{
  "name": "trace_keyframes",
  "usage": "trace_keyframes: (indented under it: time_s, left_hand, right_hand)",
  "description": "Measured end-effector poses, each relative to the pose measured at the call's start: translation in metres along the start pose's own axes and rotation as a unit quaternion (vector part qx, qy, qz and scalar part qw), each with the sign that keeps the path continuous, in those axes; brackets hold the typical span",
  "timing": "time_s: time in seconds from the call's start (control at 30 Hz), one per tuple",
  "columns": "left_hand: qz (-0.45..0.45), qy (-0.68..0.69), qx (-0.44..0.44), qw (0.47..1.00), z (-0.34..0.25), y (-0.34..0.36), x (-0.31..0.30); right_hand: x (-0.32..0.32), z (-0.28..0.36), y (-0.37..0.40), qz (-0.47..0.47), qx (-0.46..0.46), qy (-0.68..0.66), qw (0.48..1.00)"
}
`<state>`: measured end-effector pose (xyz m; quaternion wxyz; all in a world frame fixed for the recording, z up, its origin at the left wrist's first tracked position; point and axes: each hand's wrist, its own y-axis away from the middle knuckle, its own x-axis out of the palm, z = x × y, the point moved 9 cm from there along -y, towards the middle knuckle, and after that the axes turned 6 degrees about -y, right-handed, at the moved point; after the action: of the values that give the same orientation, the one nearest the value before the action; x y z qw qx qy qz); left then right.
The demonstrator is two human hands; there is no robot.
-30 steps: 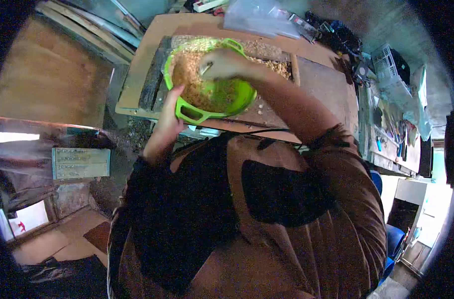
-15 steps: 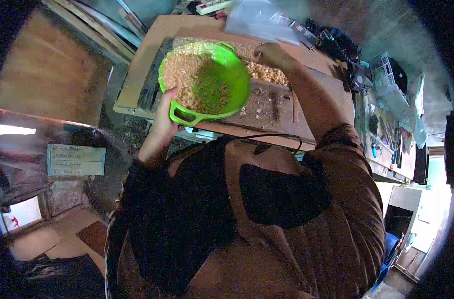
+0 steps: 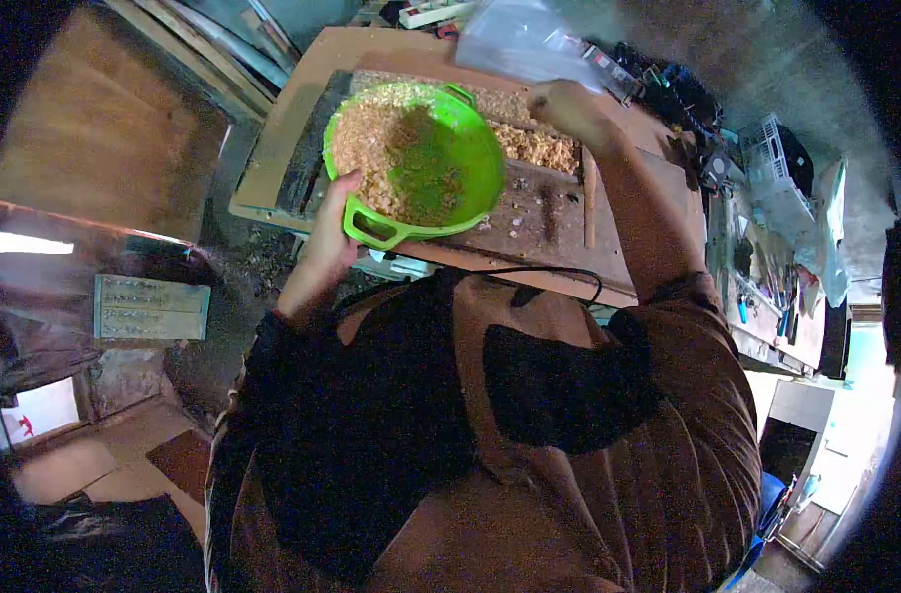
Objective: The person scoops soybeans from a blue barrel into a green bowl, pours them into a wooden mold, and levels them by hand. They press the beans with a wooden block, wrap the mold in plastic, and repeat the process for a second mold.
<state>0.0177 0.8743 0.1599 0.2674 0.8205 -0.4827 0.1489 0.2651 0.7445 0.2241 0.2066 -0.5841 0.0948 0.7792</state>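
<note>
Above the table [image 3: 317, 61], the left hand [image 3: 324, 242] grips a green bowl [image 3: 478, 170] of crumbs [image 3: 357, 138]; near the table's loose crumbs [image 3: 537, 148], the right hand [image 3: 567, 111] curls, its hold unclear. Planks [image 3: 202, 61] lie left of the table.

Left hand [image 3: 330, 237]: ten o'clock of the view, gripping, thumb [image 3: 348, 183] uppermost, fingers largely hidden.
Left forearm [image 3: 305, 289]: bare, angled towards one o'clock.
Right hand [image 3: 569, 109]: one o'clock of the view, fingers curled, fingertips indistinct.
Right forearm [image 3: 651, 212]: bare, extended towards eleven o'clock.
</note>
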Motion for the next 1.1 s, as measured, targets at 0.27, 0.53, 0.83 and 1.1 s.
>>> trace_keyframes:
  time_s: [0.27,0.53,0.83,1.1]
  left_hand:
    - [-0.047,-0.005,0.026,0.999,0.011,-0.008,0.007]
    - [0.08,0.033,-0.038,0.996,0.014,-0.008,0.047]
    - [0.042,-0.066,-0.077,0.994,0.0,-0.039,0.082]
    - [0.158,-0.159,-0.104,0.969,-0.024,-0.107,0.118]
  right_hand:
    - [0.025,0.131,-0.006,-0.02,-0.114,-0.268,0.956]
    - [-0.033,0.121,0.001,0.007,-0.095,-0.601,0.793]
    - [-0.011,0.094,0.007,0.017,-0.009,-0.268,0.963]
    - [-0.055,0.042,0.01,-0.238,0.036,-0.2,0.95]
